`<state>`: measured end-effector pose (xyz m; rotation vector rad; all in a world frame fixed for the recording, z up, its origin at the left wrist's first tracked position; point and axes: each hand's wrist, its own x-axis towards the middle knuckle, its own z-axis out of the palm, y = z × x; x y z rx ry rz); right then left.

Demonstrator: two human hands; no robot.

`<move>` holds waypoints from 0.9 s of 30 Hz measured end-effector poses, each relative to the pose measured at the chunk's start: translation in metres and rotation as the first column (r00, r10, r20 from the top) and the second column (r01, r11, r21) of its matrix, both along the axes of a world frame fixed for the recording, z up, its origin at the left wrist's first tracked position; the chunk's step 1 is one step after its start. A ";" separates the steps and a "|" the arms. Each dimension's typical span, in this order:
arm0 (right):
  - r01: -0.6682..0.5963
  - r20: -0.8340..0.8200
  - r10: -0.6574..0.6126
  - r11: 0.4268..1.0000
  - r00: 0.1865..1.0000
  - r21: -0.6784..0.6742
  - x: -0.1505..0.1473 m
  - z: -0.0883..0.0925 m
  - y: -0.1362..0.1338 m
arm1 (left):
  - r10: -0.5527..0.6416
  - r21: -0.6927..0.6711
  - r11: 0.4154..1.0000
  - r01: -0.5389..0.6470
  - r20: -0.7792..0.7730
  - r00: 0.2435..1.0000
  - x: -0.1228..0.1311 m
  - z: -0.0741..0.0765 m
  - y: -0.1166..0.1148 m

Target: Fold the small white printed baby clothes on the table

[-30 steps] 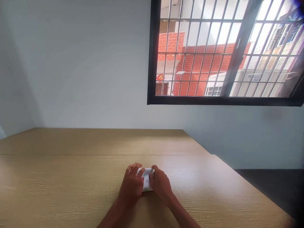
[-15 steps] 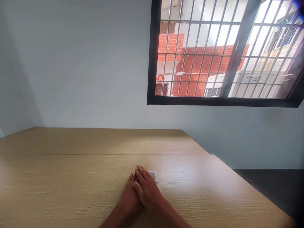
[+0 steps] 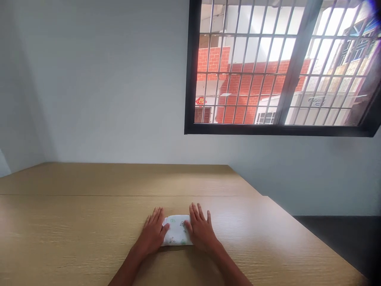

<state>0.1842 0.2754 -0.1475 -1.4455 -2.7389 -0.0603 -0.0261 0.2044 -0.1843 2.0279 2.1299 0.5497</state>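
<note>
Each grip lies wide open, fingers spread: the left hand [image 3: 152, 233] and right hand [image 3: 201, 231] press opposite ends of a folded white printed cloth [image 3: 177, 231], flat on the wooden worktop [image 3: 89, 222], a barred window [image 3: 279, 67] beyond.

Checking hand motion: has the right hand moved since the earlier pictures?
Yes, rightward: against the table's seam, the right hand now sits further right, at the folded cloth's right end.

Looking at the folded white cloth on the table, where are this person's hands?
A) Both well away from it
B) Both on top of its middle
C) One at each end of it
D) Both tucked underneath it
C. The left hand rests against one end of the folded white cloth, and the right hand against the other.
</note>
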 end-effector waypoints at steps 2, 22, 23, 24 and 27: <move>0.026 -0.023 -0.024 0.998 0.999 0.058 -0.002 0.003 -0.003 | 0.020 0.040 0.999 -0.020 -0.015 1.000 0.007 0.006 0.000; 0.051 -0.018 -0.052 0.996 0.998 -0.076 0.002 -0.004 0.001 | -0.059 -0.051 0.997 0.064 0.099 0.993 -0.014 -0.005 0.001; 0.068 -0.046 -0.070 0.996 0.996 -0.057 0.004 -0.007 0.005 | -0.065 -0.028 0.997 0.068 0.108 0.992 -0.017 -0.005 0.001; 0.073 -0.099 -0.076 0.997 0.992 -0.027 0.006 -0.009 0.009 | -0.072 0.004 0.997 0.072 0.117 0.991 -0.019 -0.005 0.001; -0.030 -0.461 0.067 0.996 0.885 0.087 0.008 -0.011 0.013 | -0.090 0.155 0.986 0.065 0.154 0.984 -0.021 0.000 0.003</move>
